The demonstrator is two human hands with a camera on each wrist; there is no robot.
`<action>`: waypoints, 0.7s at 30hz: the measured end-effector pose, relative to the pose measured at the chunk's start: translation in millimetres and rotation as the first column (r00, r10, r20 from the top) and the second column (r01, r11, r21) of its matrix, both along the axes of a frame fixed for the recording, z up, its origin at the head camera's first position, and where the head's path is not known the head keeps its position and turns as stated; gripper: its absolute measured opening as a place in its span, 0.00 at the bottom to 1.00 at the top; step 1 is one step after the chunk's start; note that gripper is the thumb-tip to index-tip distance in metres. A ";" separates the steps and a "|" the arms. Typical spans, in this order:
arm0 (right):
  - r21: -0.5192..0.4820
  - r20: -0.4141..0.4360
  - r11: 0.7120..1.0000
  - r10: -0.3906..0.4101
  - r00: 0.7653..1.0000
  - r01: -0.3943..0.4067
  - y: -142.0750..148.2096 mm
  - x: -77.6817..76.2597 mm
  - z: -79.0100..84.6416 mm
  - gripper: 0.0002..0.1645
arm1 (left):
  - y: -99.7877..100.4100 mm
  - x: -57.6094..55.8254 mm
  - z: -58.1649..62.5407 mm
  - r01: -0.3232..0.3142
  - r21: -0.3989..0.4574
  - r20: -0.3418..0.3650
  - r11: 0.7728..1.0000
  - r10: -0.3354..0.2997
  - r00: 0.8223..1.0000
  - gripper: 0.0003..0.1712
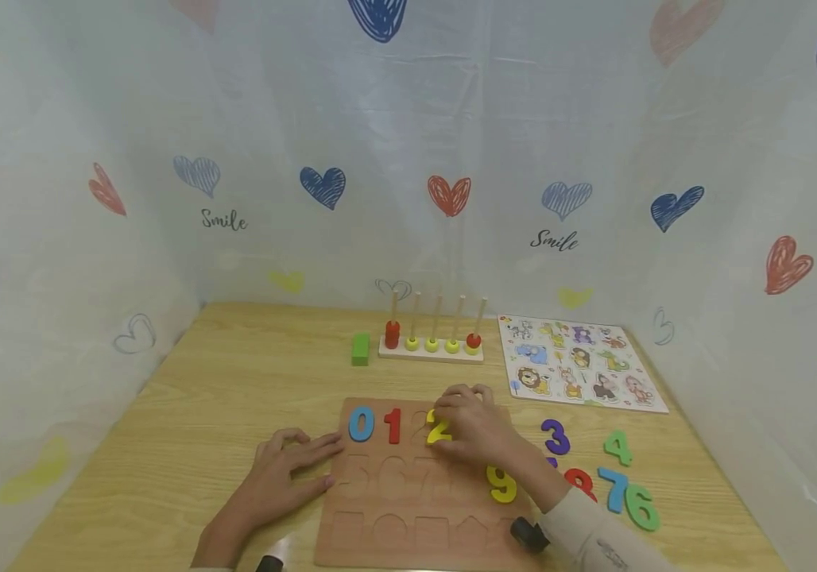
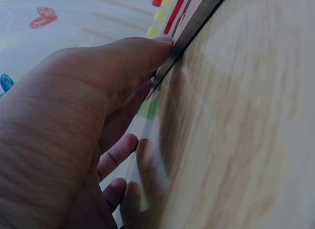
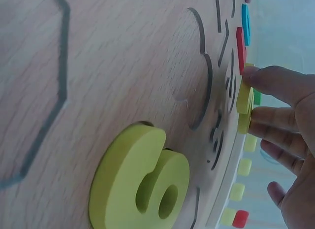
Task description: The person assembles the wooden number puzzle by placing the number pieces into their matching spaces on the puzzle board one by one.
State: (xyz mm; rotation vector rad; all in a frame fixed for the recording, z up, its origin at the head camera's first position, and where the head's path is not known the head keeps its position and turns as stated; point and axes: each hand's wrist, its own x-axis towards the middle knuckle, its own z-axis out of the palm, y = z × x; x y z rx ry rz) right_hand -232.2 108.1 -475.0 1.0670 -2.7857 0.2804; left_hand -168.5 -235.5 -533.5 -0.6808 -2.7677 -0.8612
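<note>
A wooden number puzzle board lies on the table with cut-out recesses. The blue 0 and red 1 sit in its top row. My right hand pinches the yellow number 2 between thumb and fingers, just right of the 2-shaped recess. In the right wrist view the yellow 2 is seen edge-on. A yellow 9 rests at the right of the board's middle row. My left hand touches the board's left edge with thumb and fingertips, fingers extended.
Right of the board lie a purple 3, green 4, blue 7, green 6 and a partly hidden red number. Behind stand a green block, a bead stacker and an animal puzzle.
</note>
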 end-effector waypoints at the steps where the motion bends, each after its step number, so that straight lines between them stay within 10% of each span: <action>1: 0.004 0.005 1.000 -0.001 1.000 0.001 -1.0 -0.4 -0.6 0.20 | -0.1 0.0 0.0 0.000 0.002 0.001 1.000 0.000 1.000 0.28; 21: 0.011 0.066 1.000 -0.004 0.998 0.004 -17.7 -6.1 -4.9 0.20 | -2.5 -2.4 -2.1 -0.002 0.008 0.031 1.000 0.002 1.000 0.29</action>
